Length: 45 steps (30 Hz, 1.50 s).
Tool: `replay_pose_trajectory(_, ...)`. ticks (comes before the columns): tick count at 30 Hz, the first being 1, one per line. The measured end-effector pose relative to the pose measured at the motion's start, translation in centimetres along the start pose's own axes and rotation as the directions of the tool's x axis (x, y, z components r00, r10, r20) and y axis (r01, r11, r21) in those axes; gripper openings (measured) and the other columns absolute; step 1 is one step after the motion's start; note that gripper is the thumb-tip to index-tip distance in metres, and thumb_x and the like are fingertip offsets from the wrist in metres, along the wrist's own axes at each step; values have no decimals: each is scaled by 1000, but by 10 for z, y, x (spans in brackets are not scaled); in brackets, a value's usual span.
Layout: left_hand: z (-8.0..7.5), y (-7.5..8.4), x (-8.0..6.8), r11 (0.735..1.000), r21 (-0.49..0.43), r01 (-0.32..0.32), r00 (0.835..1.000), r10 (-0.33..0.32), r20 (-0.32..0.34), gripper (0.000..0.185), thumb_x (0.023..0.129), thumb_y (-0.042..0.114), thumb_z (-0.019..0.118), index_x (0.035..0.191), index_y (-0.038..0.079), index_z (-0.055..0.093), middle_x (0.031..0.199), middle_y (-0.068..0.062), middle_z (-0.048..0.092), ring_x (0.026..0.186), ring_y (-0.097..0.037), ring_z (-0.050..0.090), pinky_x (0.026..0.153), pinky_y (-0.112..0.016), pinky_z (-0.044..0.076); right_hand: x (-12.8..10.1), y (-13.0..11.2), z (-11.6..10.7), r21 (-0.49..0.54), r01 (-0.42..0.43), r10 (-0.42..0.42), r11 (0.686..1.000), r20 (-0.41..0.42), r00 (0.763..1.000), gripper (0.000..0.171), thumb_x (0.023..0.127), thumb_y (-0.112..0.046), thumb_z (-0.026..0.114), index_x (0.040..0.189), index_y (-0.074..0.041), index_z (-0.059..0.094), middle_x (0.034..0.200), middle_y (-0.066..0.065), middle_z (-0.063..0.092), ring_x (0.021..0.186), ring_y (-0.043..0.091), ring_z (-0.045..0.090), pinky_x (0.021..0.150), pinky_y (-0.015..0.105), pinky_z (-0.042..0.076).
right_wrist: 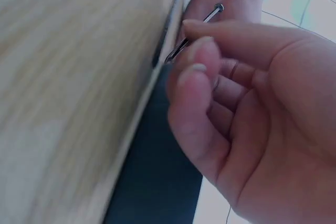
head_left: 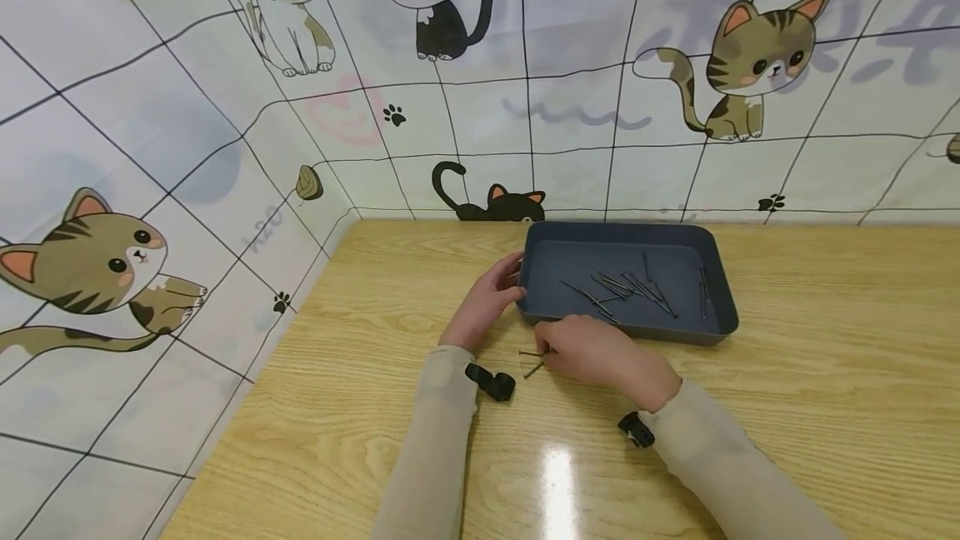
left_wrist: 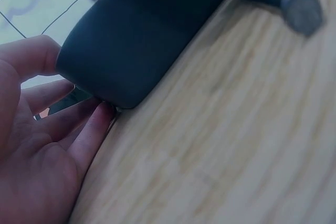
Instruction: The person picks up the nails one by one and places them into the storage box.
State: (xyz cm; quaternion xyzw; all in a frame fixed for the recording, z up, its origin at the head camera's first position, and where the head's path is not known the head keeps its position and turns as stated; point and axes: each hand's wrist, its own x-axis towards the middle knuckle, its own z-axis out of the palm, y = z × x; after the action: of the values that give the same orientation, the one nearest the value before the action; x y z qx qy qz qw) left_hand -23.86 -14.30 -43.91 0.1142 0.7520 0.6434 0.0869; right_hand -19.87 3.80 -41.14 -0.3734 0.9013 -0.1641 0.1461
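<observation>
A dark blue-grey tray (head_left: 540, 311) sits on the wooden table with several thin metal nails (head_left: 622, 288) lying in it. My left hand (head_left: 501, 283) rests against the tray's near-left corner (left_wrist: 121, 56), thumb by the rim and straight fingers (left_wrist: 86, 124) along the wall. My right hand (head_left: 553, 357) hovers just in front of the tray and pinches a nail (right_wrist: 202, 30) between thumb and fingertips. Two nails (head_left: 531, 361) show at its fingertips, one level and one slanted. The left wrist view shows a nail (left_wrist: 286, 3) low over the table.
The wooden table (head_left: 825, 373) runs wide to the right and towards me. Cat-print wall panels (head_left: 225, 190) close off the left and far sides. Black wrist camera mounts (head_left: 491, 382) sit on both forearms.
</observation>
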Motion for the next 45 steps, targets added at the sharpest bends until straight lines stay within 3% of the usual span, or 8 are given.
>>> replay_pose_trajectory(12, 0, -2, 2, 1000, -2, 11, 1000, -11, -17, 57, 88, 2, 49, 140, 10, 29, 140, -12, 32, 126, -27, 33, 96, -39, 34, -11, 15, -29, 151, -22, 29, 988, -45, 999, 8, 88, -20, 54, 92, -13, 57, 73, -8, 54, 57, 10, 50, 55, 27, 40)
replay_pose_trajectory(18, 0, -1, 2, 1000, 4, 19, 1000, -19, -21, 57, 88, 2, 50, 140, 10, 30, 140, -9, 33, 125, -24, 35, 96, -37, 35, -20, 37, -47, 262, -44, 87, 964, -155, 984, 18, 89, -19, 54, 105, -10, 57, 82, -1, 62, 59, 13, 57, 53, 28, 45)
replay_pose_trajectory(20, -1, -9, 5, 1000, 8, 24, 999, -24, -30, 58, 87, 4, 52, 140, 13, 31, 139, -4, 35, 124, -19, 36, 95, -36, 35, -22, 42, -51, 275, -57, 116, 960, -200, 973, 21, 90, -19, 53, 109, -11, 55, 83, 1, 63, 61, 14, 57, 53, 29, 45)
replay_pose_trajectory(25, -1, -12, 6, 1000, -1, 18, 999, -18, -38, 57, 87, 3, 52, 140, 14, 32, 138, -5, 36, 124, -20, 36, 96, -37, 35, -25, 51, -55, 254, -88, 165, 963, -302, 939, 18, 91, -15, 46, 108, -11, 52, 81, 2, 62, 62, 16, 56, 55, 31, 43)
replay_pose_trajectory(27, -1, -4, 3, 1000, -4, 15, 999, -15, -30, 57, 87, 2, 51, 140, 11, 31, 139, -9, 34, 125, -24, 34, 96, -39, 34, -26, 54, -55, 231, -95, 171, 968, -335, 927, 17, 92, -14, 43, 106, -11, 54, 78, 1, 60, 61, 14, 54, 55, 30, 42)
replay_pose_trajectory(33, -1, -5, 5, 1000, -7, 25, 1000, -26, -18, 58, 88, 2, 51, 141, 11, 29, 140, -10, 33, 126, -24, 33, 97, -39, 33, -28, 67, -52, 195, -161, 226, 967, -378, 898, 23, 92, -14, 41, 104, -10, 61, 77, 4, 60, 56, 14, 49, 53, 31, 38)
replay_pose_trajectory(41, -3, -26, 15, 999, 31, 36, 998, -34, -45, 57, 88, 10, 54, 139, 23, 33, 138, 2, 37, 122, -11, 38, 96, -34, 35, -27, 82, -44, 202, -213, 273, 956, -347, 897, 28, 92, -13, 42, 107, -3, 62, 96, 13, 62, 61, 15, 51, 55, 32, 39)
replay_pose_trajectory(45, -3, -28, 15, 999, 37, 35, 998, -33, -55, 57, 88, 11, 54, 139, 25, 33, 137, 4, 38, 120, -8, 39, 95, -33, 35, -25, 87, -41, 191, -241, 293, 952, -328, 898, 30, 92, -13, 43, 113, 1, 59, 105, 18, 59, 76, 24, 57, 63, 38, 44)
